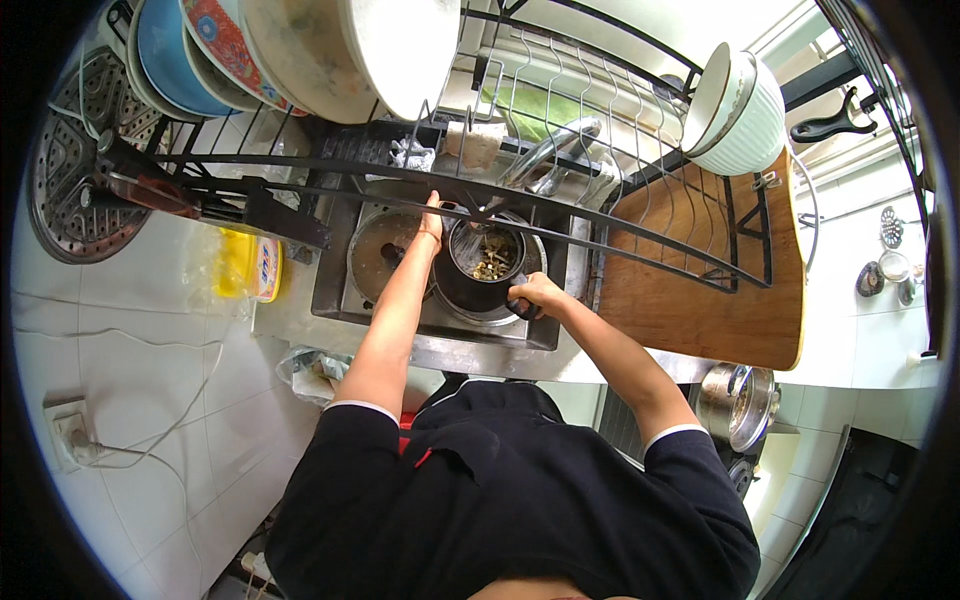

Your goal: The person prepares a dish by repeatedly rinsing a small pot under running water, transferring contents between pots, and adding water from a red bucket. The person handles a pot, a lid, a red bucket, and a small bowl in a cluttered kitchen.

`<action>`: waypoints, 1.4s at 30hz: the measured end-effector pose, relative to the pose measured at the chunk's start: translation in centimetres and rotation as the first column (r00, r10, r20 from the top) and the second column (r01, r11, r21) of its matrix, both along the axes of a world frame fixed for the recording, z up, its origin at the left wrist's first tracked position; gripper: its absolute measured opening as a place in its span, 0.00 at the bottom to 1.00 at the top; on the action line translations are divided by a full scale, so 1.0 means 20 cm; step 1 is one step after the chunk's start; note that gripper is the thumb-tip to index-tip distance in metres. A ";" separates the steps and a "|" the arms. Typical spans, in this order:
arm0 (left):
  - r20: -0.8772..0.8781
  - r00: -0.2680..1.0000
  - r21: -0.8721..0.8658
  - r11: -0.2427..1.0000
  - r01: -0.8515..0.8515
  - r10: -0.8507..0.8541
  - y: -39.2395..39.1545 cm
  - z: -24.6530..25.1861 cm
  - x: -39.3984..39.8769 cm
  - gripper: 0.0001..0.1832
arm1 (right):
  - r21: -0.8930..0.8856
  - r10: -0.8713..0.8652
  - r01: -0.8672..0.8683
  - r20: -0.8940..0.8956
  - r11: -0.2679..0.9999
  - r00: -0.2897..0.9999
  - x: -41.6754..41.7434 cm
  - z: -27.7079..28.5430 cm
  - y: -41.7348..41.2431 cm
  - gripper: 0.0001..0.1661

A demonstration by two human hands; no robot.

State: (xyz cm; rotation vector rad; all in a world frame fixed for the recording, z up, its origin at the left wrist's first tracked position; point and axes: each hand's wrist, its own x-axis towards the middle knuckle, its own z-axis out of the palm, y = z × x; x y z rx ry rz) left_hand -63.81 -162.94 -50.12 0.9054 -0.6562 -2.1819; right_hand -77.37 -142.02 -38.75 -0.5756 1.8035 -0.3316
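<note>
A dark pot [469, 283] sits tilted in the metal sink [330, 289], with water running into it and brownish, yellowish bits [495, 259] inside. My right hand [541, 294] grips the pot's black handle [523, 306]. At the pot's far left side is my left hand [430, 219], its fingers pointing away from me. A rack bar crosses near it, and its grip cannot be made out. Left of the pot, a round basin [375, 247] holds cloudy water and something dark. Another metal basin [538, 259] shows beneath the pot. The chrome faucet [551, 150] stands behind.
A black dish rack [360, 166] spans above the sink, close over my hands. It holds bowls [739, 112] and large plates [315, 60]. A wooden board [697, 315] stands right; a yellow tub [247, 262] is left. A steel pot [731, 409] sits at lower right.
</note>
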 end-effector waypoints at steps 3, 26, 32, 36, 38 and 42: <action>0.117 0.988 0.095 0.989 -0.111 0.100 -0.05 -0.09 -0.08 0.24 | -0.022 -0.046 0.046 -0.021 0.999 0.999 0.01 0.01 0.00 0.13; 0.170 0.983 0.023 0.997 -0.079 0.074 -0.29 -0.49 0.12 0.37 | -0.117 0.029 -0.022 0.063 0.993 0.998 0.09 -0.01 -0.11 0.13; 0.363 0.927 0.009 0.994 -0.108 0.097 -0.15 -0.08 0.14 0.33 | -0.042 -0.007 0.012 0.123 0.999 0.992 0.11 -0.13 -0.11 0.15; 0.412 0.906 -0.095 0.994 -0.059 0.093 -0.04 0.29 0.16 0.32 | -0.068 -0.047 0.059 0.163 0.996 0.985 0.16 -0.16 -0.09 0.14; 0.425 0.900 -0.112 0.992 -0.055 0.097 -0.02 0.39 0.16 0.31 | -0.078 -0.065 0.080 0.179 0.994 0.982 0.16 -0.18 -0.09 0.13; 0.403 0.909 -0.116 0.991 -0.064 0.106 -0.08 0.30 0.16 0.31 | -0.129 -0.023 0.045 0.169 0.991 0.985 0.15 -0.20 -0.12 0.13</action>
